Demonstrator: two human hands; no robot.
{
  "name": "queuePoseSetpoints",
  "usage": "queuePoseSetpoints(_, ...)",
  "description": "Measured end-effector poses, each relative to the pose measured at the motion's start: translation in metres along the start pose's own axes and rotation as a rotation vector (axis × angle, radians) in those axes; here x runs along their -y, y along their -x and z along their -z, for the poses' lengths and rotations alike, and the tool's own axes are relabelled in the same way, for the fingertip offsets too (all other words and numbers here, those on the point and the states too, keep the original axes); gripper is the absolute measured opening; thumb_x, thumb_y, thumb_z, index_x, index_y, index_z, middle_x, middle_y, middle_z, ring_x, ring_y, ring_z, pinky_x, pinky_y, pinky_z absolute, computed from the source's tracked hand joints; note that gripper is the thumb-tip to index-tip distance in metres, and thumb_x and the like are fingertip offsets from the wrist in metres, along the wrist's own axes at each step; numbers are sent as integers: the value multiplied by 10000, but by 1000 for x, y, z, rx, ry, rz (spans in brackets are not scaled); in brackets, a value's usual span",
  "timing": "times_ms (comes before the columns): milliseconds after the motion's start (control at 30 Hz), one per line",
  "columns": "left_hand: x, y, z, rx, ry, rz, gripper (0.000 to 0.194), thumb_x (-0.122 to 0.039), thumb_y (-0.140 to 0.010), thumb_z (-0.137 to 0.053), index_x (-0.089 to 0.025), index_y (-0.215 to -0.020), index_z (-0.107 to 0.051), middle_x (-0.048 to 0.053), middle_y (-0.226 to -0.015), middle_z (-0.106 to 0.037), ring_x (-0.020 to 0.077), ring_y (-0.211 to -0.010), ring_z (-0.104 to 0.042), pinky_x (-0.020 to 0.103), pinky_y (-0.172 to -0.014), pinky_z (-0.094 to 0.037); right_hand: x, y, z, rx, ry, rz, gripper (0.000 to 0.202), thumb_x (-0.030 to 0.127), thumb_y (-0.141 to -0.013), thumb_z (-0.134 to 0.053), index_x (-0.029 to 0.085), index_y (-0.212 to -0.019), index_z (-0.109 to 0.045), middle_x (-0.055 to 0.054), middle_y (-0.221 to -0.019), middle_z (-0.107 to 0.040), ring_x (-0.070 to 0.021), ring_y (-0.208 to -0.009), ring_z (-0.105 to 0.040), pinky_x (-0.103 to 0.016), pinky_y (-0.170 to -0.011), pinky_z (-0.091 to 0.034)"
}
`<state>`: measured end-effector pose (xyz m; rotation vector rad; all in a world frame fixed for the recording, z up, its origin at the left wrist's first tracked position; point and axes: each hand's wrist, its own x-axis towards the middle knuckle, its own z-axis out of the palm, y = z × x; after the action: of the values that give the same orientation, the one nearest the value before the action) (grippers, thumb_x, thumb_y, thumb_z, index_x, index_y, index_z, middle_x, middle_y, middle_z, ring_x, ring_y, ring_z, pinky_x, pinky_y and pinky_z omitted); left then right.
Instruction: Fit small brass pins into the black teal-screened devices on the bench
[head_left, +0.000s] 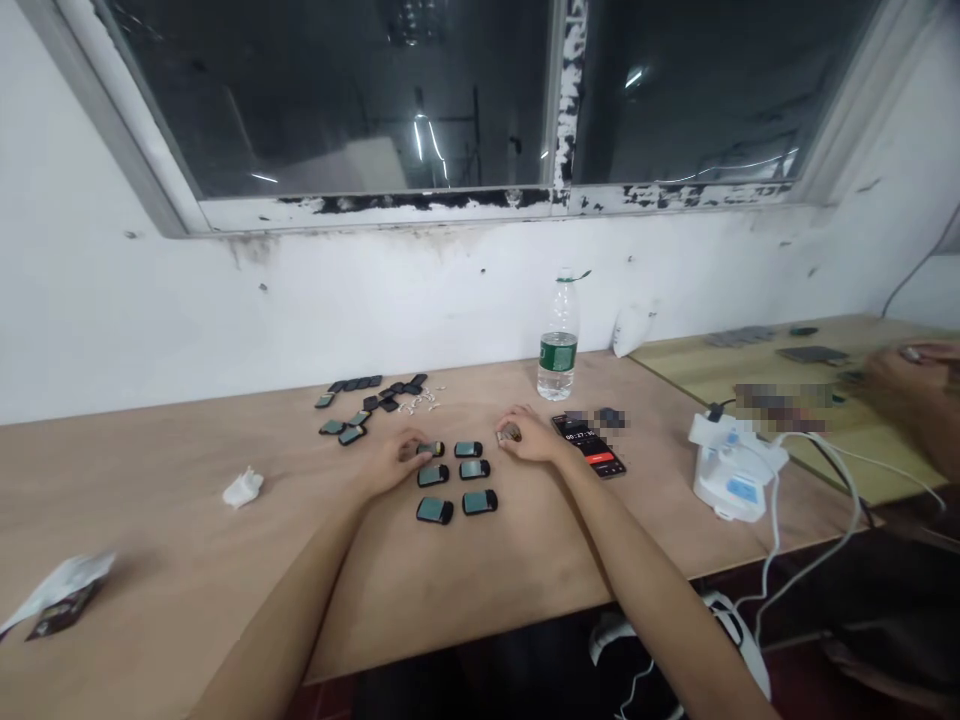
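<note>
Small black oval-ended cases with grey-green faces lie in two columns in front of me. My left hand (394,462) has its thumb and fingers closed at the left edge of the far left black case (431,449). Just right of the far right case (469,449), my right hand (523,436) is curled with fingertips down, pinching a small shiny piece (511,432) too small to make out. Nearer me are a middle pair and a front pair, among them the front right case (480,501).
Behind the left hand lie several black parts (391,393) and small white bits (420,402). A water bottle (557,340), a phone (589,446) with a timer and a white device (731,470) with cables stand right. Crumpled tissue (244,488) and a wrapper (67,598) lie left. Another person's hand (911,375) is far right.
</note>
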<state>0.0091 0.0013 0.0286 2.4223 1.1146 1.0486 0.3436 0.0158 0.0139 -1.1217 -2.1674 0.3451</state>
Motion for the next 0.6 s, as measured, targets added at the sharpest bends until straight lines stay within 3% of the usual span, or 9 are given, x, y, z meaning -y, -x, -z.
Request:
queuePoseSetpoints(67, -8, -6, -5, 33, -6, -40, 235, -440, -955, -615, -253, -1044, -728, 67, -1109, -737, 241, -1021, -699, 370, -901, -578, 8, -1, -2, -65, -41, 13, 167, 180, -795, -724, 187, -960, -698, -95, -1044, -679, -273, -1088, -588, -451, -1008, -474)
queuePoseSetpoints(167, -16, -20, -20, 103, -76, -109, 231, -428, -945, -637, -279, -1090, -738, 58, -1129, -748, 258, -1104, -679, 402, -1000, -530, 19, -3, -7, -111, -191, -23, 172, 176, -811, -685, 184, -982, -672, -73, -994, -703, -215, -947, -642, -368, -904, -523)
queuePoseSetpoints(267, -17, -32, -39, 140, -134, -128, 223, -410, -903, -694, -278, -1069, -760, 54, -1064, -774, 266, -1055, -697, 409, -984, -524, 26, -5, -13, -103, -340, -51, 149, 150, -805, -644, 179, -950, -658, -33, -851, -700, -166, -763, -644, -295, -746, -538)
queuePoseSetpoints(367, -13, -37, -52, 170, -131, -96, 161, -387, -882, -711, -272, -967, -786, 39, -966, -790, 237, -901, -720, 362, -886, -548, 28, -7, -20, -157, -416, -62, 142, 160, -781, -661, 176, -922, -662, -14, -786, -681, -152, -702, -626, -273, -677, -525)
queuePoseSetpoints(467, -11, -36, -57, 184, -114, -73, 138, -372, -871, -717, -259, -893, -793, 34, -920, -791, 218, -821, -719, 325, -799, -551, 26, -10, -29, -162, -476, -65, 161, 209, -757, -717, 174, -910, -678, -15, -778, -690, -148, -687, -621, -268, -655, -519)
queuePoseSetpoints(600, -13, -33, -57, 114, -152, -138, 108, -349, -866, -734, -254, -850, -783, 33, -934, -779, 223, -872, -716, 361, -901, -525, 26, -11, -39, -137, -521, -79, 191, 265, -743, -764, 171, -901, -714, -26, -777, -714, -152, -688, -632, -275, -656, -524)
